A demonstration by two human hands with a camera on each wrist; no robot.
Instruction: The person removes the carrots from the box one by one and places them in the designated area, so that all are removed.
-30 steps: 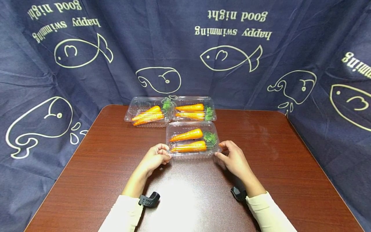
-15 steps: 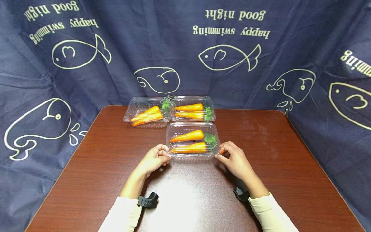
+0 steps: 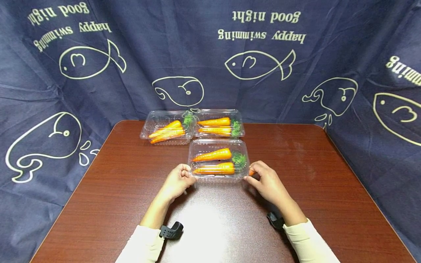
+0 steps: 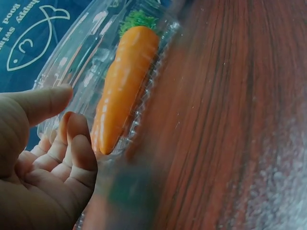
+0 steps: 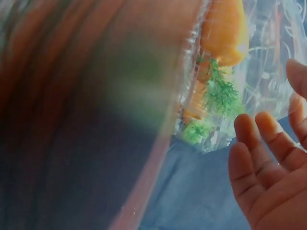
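Observation:
A clear plastic clamshell box (image 3: 219, 179) with two orange carrots (image 3: 215, 168) and a green leafy sprig (image 3: 238, 159) inside lies on the table, its lid down. My left hand (image 3: 177, 182) pinches its near left corner between thumb and curled fingers. At the near right corner, the thumb and forefinger of my right hand (image 3: 266, 180) grip the edge. Up close in the left wrist view, the thumb and fingertips (image 4: 79, 124) are beside a carrot's narrow tip (image 4: 108, 139). The right wrist view has the other fingers (image 5: 261, 139) loosely bent near the leafy end.
Two more clear boxes stand in a row behind: a left box (image 3: 152, 122) with carrots and greenery, and a right box (image 3: 241, 117) likewise filled. The brown table (image 3: 296, 175) meets a dark blue curtain (image 3: 138, 91) at its back and sides.
The front box has come very slightly nearer, leaving a little more gap from the row behind. Both hands stay at its corners; the left thumb has shifted slightly right.

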